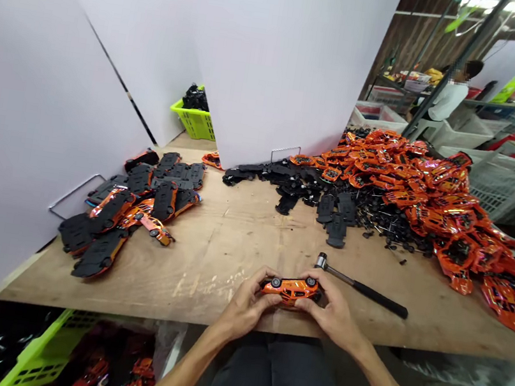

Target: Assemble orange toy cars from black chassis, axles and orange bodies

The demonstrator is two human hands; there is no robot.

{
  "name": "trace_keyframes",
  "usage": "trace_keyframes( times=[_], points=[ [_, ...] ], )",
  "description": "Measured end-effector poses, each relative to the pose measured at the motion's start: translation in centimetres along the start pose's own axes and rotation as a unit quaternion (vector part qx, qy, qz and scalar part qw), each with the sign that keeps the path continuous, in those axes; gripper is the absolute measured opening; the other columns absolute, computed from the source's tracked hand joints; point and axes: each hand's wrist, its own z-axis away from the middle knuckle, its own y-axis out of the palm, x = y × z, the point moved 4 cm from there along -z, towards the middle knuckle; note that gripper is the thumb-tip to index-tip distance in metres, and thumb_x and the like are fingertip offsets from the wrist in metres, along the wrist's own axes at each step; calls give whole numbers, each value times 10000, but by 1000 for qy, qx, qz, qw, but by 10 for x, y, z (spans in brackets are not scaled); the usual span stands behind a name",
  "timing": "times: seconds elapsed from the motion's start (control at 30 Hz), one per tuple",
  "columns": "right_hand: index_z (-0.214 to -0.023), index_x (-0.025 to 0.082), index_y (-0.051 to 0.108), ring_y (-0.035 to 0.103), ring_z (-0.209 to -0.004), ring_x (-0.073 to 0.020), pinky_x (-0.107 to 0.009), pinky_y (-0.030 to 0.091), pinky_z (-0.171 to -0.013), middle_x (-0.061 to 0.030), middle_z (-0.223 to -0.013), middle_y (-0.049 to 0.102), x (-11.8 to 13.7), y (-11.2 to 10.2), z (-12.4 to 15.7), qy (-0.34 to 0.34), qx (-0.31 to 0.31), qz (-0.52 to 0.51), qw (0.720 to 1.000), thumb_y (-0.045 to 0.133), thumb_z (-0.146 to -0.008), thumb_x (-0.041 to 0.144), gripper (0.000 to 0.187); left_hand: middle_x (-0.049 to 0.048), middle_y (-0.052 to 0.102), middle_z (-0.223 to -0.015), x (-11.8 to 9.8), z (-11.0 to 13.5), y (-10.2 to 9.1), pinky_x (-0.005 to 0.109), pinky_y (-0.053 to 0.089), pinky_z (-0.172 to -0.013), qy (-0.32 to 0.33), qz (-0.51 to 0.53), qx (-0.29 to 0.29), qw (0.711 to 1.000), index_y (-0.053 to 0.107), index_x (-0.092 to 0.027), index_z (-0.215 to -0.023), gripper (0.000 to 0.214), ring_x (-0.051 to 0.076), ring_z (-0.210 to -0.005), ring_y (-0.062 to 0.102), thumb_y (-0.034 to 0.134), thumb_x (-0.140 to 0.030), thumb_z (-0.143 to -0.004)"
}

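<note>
An orange toy car (290,290) is held on its side near the table's front edge, its wheels facing away from me. My left hand (248,301) grips one end, thumb and fingers closed round it. At the other end my right hand (330,304) holds it the same way. Just beyond my right hand lies a hammer (362,288) with a metal head and black handle. To the left sits a pile of toy cars (140,201), most with black undersides up.
Orange car shells (405,176) are heaped at the right. Beside them lie wheel axles (373,213), black chassis plates (338,218) and more black parts (284,174). White panels (282,55) rise behind the table (232,234). A green crate (193,120) stands behind; another person (448,99) sits far right.
</note>
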Motion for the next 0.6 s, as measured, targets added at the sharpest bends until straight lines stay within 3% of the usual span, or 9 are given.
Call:
trace_keyframes(
  times=[0.07, 0.17, 0.3, 0.4, 0.5, 0.6],
  points=[
    [-1166, 232, 622, 637, -1079, -239, -340, 519, -965, -57, -1127, 663, -5, 6, 8, 7, -13, -33, 999, 662, -966, 497, 334, 57, 731, -1075, -5, 0, 5, 280, 490, -878, 23, -89, 27, 995, 675, -206, -1144, 281, 217, -1001, 658, 684, -380, -924],
    [-1160, 232, 618, 622, -1073, -233, -329, 510, -952, -54, -1128, 657, -4, 9, 11, 0, -1, -51, 999, 675, -962, 466, 311, 41, 762, -952, -4, -1, 10, 265, 490, -791, 34, -170, 17, 985, 729, -199, -1088, 289, 203, -857, 670, 714, -423, -905],
    [-1173, 241, 615, 631, -1009, -205, -300, 523, -907, -27, -1085, 662, -4, 6, 6, 24, 40, -89, 995, 680, -955, 480, 330, 48, 794, -904, 5, 0, 15, 274, 511, -758, 38, -174, -46, 983, 790, -199, -1000, 279, 205, -786, 690, 692, -448, -921],
    [-1107, 229, 642, 644, -1002, -208, -297, 528, -907, -30, -1046, 677, -8, 7, 5, 40, 10, -118, 992, 649, -969, 502, 305, 65, 814, -994, 8, 2, 16, 291, 533, -802, 39, -156, -54, 985, 799, -208, -1030, 266, 238, -865, 727, 710, -427, -909],
    [-1085, 228, 656, 650, -994, -210, -294, 523, -906, -31, -1037, 686, -11, 12, 9, 56, -39, -118, 991, 637, -977, 491, 284, 58, 808, -947, 1, 1, 13, 271, 522, -746, 40, -177, -27, 983, 778, -209, -1027, 255, 216, -808, 724, 676, -423, -935],
    [-1089, 230, 664, 653, -987, -207, -292, 519, -896, -30, -1031, 692, -12, 16, 11, 57, -47, -116, 991, 629, -987, 476, 269, 53, 792, -917, -10, -6, 14, 265, 506, -717, 49, -244, 34, 968, 732, -227, -1118, 301, 209, -768, 715, 697, -450, -918]
  ],
)
